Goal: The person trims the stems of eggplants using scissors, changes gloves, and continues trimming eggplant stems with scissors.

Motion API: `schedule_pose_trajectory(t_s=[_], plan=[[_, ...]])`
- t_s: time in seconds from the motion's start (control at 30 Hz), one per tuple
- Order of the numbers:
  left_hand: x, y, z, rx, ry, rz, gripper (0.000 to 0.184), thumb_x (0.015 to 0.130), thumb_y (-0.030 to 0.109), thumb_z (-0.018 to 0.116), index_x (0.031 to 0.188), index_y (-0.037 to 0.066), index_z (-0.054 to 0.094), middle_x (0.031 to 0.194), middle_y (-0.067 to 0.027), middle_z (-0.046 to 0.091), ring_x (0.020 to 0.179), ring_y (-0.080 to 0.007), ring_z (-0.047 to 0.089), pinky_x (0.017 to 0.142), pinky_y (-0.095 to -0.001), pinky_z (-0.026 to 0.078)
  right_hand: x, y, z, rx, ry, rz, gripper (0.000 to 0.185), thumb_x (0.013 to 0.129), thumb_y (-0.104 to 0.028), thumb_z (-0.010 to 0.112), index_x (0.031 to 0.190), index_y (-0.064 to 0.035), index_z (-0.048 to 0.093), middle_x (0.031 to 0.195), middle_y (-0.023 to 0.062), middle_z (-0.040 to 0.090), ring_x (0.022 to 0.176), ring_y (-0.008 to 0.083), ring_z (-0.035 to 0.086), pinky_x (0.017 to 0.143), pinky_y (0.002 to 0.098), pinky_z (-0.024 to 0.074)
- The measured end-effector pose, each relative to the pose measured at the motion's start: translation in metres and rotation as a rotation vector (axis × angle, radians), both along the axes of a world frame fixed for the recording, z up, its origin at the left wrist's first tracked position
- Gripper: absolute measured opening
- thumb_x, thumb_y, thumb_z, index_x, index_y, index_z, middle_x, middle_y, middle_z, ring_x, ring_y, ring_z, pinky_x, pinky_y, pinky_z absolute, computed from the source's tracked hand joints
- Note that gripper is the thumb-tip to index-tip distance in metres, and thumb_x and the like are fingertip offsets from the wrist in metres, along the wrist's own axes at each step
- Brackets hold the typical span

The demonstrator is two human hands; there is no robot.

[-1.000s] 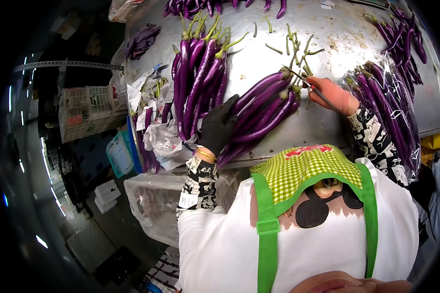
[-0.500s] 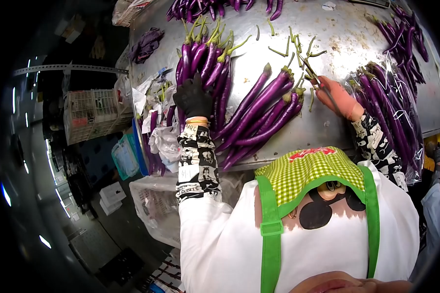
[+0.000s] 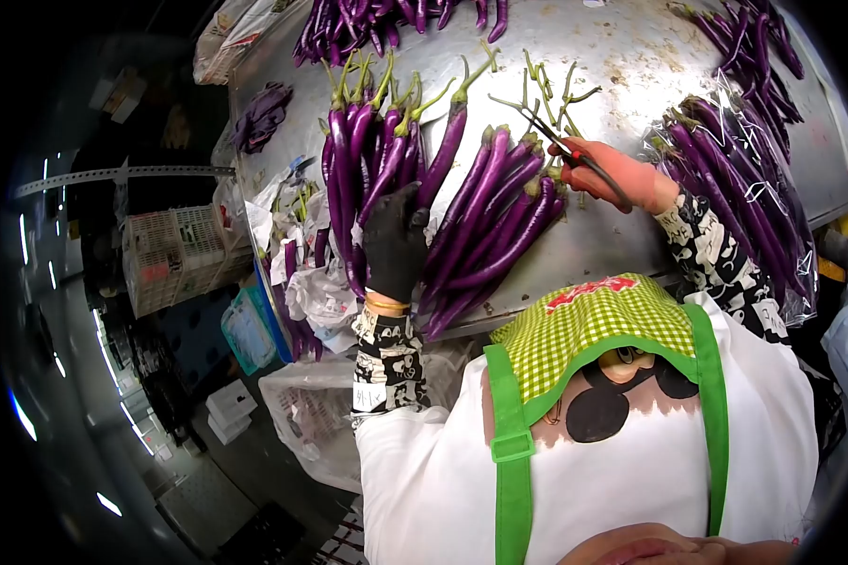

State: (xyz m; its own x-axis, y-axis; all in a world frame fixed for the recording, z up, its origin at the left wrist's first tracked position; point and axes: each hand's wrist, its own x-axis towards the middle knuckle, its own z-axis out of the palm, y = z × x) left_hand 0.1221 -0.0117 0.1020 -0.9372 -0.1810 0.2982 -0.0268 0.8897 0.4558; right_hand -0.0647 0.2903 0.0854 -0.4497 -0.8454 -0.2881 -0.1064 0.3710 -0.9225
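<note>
Around the short-stemmed eggplant bunch [image 3: 495, 221], mid-table, several things are hard to read. Far beyond it, the back pile [image 3: 377, 21] is cut off by the frame. Off to its right, the wrapped bunch [image 3: 740, 188] sits under clear plastic, glare blurring some outlines. Left of it, past the long-stemmed bunch [image 3: 353, 155], crumpled paper [image 3: 316, 292] partly hides more eggplants. Well right, another person's sleeve [image 3: 843, 344] is dim, mostly cut off.

Left hand [image 3: 393, 247], black glove, just left of the landmark bunch: fingers curled narrow around the lower part of one long-stemmed eggplant [image 3: 448, 146]; glove hides its bottom end, exact finger placement unclear. Right hand [image 3: 608, 171], orange glove, just beyond the landmark bunch's stem end: closed on scissors [image 3: 548, 135], tips by loose stems [image 3: 570, 97]; can't tell if blades are apart.
</note>
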Motion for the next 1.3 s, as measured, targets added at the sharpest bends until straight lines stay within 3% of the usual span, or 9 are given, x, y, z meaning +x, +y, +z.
schedule_pose_trajectory(t_s=[0.17, 0.37, 0.47, 0.57, 0.6, 0.73, 0.97, 1.13, 1.3], plan=[[0.005, 0.003, 0.001, -0.046, -0.041, -0.062, 0.032, 0.084, 0.007, 0.067, 0.116, 0.008, 0.068, 0.091, -0.0132, 0.064, 0.084, -0.0309, 0.063, 0.075, -0.0410, 0.050, -0.002, -0.014, -0.011, -0.122, 0.078, -0.020, 0.032, 0.095, -0.021, 0.059, 0.117, 0.0001, 0.054, 0.075, 0.0089, 0.057, 0.067, 0.0170, 0.050, 0.064, 0.0364, 0.0450], [0.007, 0.018, -0.006, -0.041, -0.019, -0.150, 0.029, 0.082, 0.005, 0.067, 0.111, 0.007, 0.069, 0.086, -0.0123, 0.062, 0.079, -0.0326, 0.061, 0.072, -0.0426, 0.048, -0.006, -0.018, -0.011, -0.079, 0.105, 0.010, 0.035, 0.093, -0.020, 0.061, 0.120, 0.0001, 0.054, 0.081, 0.0136, 0.062, 0.072, 0.0221, 0.055, 0.068, 0.0379, 0.0478], [0.007, 0.021, -0.015, 0.062, -0.063, -0.176, 0.026, 0.082, 0.011, 0.069, 0.108, 0.007, 0.070, 0.086, -0.0117, 0.062, 0.084, -0.0331, 0.059, 0.077, -0.0457, 0.046, -0.001, -0.013, -0.008, -0.060, 0.082, -0.002, 0.039, 0.096, -0.019, 0.058, 0.130, -0.0010, 0.053, 0.078, 0.0022, 0.053, 0.070, 0.0115, 0.047, 0.065, 0.0295, 0.0434], [0.004, 0.024, -0.002, -0.086, -0.075, -0.228, 0.024, 0.084, 0.020, 0.071, 0.103, 0.006, 0.071, 0.091, -0.0121, 0.064, 0.094, -0.0328, 0.059, 0.081, -0.0474, 0.044, 0.001, -0.003, -0.031, 0.062, 0.257, -0.011, 0.036, 0.094, -0.017, 0.057, 0.127, -0.0024, 0.054, 0.080, 0.0083, 0.058, 0.073, 0.0180, 0.054, 0.068, 0.0352, 0.0464], [0.001, 0.021, -0.004, -0.128, -0.101, -0.146, 0.035, 0.086, 0.032, 0.070, 0.112, 0.008, 0.069, 0.103, -0.0139, 0.064, 0.101, -0.0332, 0.059, 0.085, -0.0477, 0.044, 0.003, -0.001, -0.034, 0.124, 0.256, -0.034, 0.034, 0.094, -0.026, 0.060, 0.112, 0.0027, 0.053, 0.094, 0.0238, 0.065, 0.089, 0.0397, 0.063, 0.080, 0.0445, 0.0493], [-0.021, -0.009, -0.019, -0.514, -0.152, 0.362, 0.059, 0.082, 0.042, 0.073, 0.131, 0.012, 0.058, 0.118, -0.0159, 0.061, 0.105, -0.0358, 0.060, 0.089, -0.0475, 0.046, 0.014, 0.010, -0.039, 0.311, 0.395, -0.038, 0.030, 0.092, -0.023, 0.058, 0.106, 0.0033, 0.055, 0.095, 0.0261, 0.066, 0.091, 0.0432, 0.063, 0.080, 0.0454, 0.0499], [-0.030, -0.040, -0.041, -0.641, -0.358, 0.545, 0.071, 0.074, 0.041, 0.081, 0.134, 0.014, 0.055, 0.119, -0.0139, 0.060, 0.097, -0.0347, 0.064, 0.082, -0.0484, 0.050, 0.016, 0.018, -0.039, 0.217, 0.322, -0.185, 0.024, 0.090, -0.018, 0.057, 0.095, 0.0048, 0.057, 0.087, 0.0250, 0.067, 0.084, 0.0425, 0.065, 0.075, 0.0442, 0.0502], [-0.025, -0.048, -0.040, -0.577, -0.268, 0.333, 0.039, 0.073, 0.035, 0.081, 0.108, 0.019, 0.072, 0.083, -0.0060, 0.067, 0.089, -0.0290, 0.065, 0.077, -0.0467, 0.048, 0.020, 0.013, -0.025, 0.056, 0.298, -0.227, 0.026, 0.091, -0.016, 0.057, 0.108, 0.0034, 0.054, 0.084, 0.0183, 0.064, 0.076, 0.0306, 0.062, 0.071, 0.0401, 0.0485], [-0.023, -0.009, 0.013, -0.532, -0.088, 0.033, 0.036, 0.075, 0.026, 0.076, 0.110, 0.019, 0.070, 0.079, -0.0070, 0.064, 0.084, -0.0299, 0.059, 0.089, -0.0476, 0.041, 0.009, 0.010, -0.021, 0.029, -0.034, -0.007, 0.049, 0.094, -0.019, 0.058, 0.138, -0.0020, 0.046, 0.094, 0.0054, 0.060, 0.080, 0.0147, 0.054, 0.073, 0.0309, 0.0475]])
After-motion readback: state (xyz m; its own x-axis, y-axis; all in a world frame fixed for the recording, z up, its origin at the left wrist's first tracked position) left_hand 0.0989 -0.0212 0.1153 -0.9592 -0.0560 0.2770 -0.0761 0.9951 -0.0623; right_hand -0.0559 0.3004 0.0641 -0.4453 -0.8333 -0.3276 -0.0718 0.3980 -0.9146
